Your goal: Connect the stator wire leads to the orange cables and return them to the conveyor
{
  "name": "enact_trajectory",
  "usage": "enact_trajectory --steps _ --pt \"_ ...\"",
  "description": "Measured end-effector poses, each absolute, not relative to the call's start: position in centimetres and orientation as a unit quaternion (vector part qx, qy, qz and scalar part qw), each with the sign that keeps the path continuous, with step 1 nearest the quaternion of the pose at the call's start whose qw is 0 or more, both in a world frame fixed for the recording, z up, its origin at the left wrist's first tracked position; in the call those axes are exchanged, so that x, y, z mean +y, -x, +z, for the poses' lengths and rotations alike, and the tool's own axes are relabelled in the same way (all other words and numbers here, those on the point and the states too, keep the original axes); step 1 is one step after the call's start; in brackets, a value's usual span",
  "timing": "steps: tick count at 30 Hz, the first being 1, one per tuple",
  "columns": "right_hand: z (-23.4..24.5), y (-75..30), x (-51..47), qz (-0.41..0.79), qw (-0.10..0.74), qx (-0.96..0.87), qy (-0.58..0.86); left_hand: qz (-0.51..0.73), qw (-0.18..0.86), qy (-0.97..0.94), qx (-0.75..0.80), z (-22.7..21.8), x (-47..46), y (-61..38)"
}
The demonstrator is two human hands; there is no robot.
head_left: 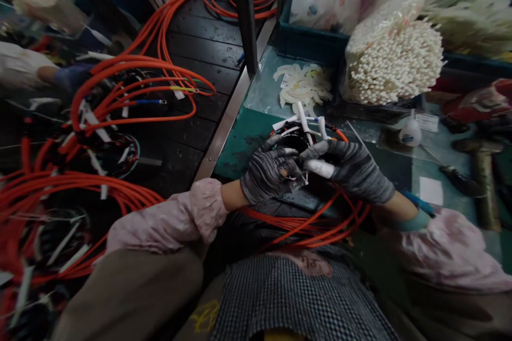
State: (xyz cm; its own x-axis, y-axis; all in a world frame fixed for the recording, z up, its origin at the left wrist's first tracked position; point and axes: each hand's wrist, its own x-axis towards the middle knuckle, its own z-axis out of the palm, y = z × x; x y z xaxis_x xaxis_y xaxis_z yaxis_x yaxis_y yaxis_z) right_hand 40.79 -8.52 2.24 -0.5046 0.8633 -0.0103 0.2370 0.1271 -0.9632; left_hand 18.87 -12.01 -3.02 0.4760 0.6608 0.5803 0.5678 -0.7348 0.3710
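Both my hands wear grey striped gloves and meet at the near edge of a green work table [240,141]. My left hand [269,173] is closed around a black coiled wire bundle [294,141] with white ties sticking up from it. My right hand [352,168] is closed too, pinching a white sleeve or tie end [322,169] against the bundle. Orange cables [316,224] run from the bundle down across my lap.
A bag of white cable ties [394,58] and a loose pile of white ties [304,85] lie behind my hands. A small white bottle [410,132] and dark tools [480,170] sit to the right. Heaps of orange cable harnesses [132,90] cover the dark floor at left, where another person's gloved hand [72,75] shows.
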Motion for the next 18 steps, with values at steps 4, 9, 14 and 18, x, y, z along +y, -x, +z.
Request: enact_trajectory --steps 4,9,14,18 --pt "1.7 -41.4 -8.8 0.487 0.289 -0.754 0.333 0.326 0.086 -0.863 0.377 -3.3 -12.0 -18.8" --pt "0.3 -42.9 -10.2 0.359 0.288 -0.829 0.317 0.355 0.084 -0.859 0.360 -2.9 -12.0 -18.8" --pt "0.8 -42.7 -11.6 0.311 0.321 -0.854 0.267 0.306 0.096 -0.870 0.375 -2.6 -12.0 -18.7" --pt "1.3 -39.6 -10.4 0.305 0.297 -0.846 0.321 0.307 0.060 -0.878 0.363 -2.3 -11.8 -18.7"
